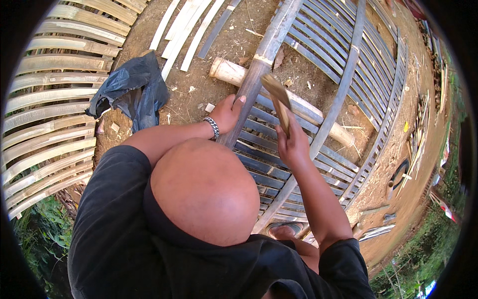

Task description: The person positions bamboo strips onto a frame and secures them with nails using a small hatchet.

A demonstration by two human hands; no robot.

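My left hand (226,115), with a chain bracelet at the wrist, is closed on the edge of a dark bamboo pole (251,82). The thumb lies along the pole; the other fingers are partly hidden. My right hand (294,143) grips the wooden handle of a hammer-like tool (277,90). Its brown head is over the pole's right side, and I cannot tell if they touch. The pole lies across a frame of dark bamboo slats (261,147), which rests over a thicker pale bamboo log (303,107). My bent bare knee (204,192) is close below my left hand.
A crumpled black plastic bag (142,92) lies on the soil to the left, near loose pale bamboo strips (186,32). A panel of pale slats (59,79) spans the far left. Long dark rails (351,55) cross the slatted frame. My sandalled foot (285,230) is beside it.
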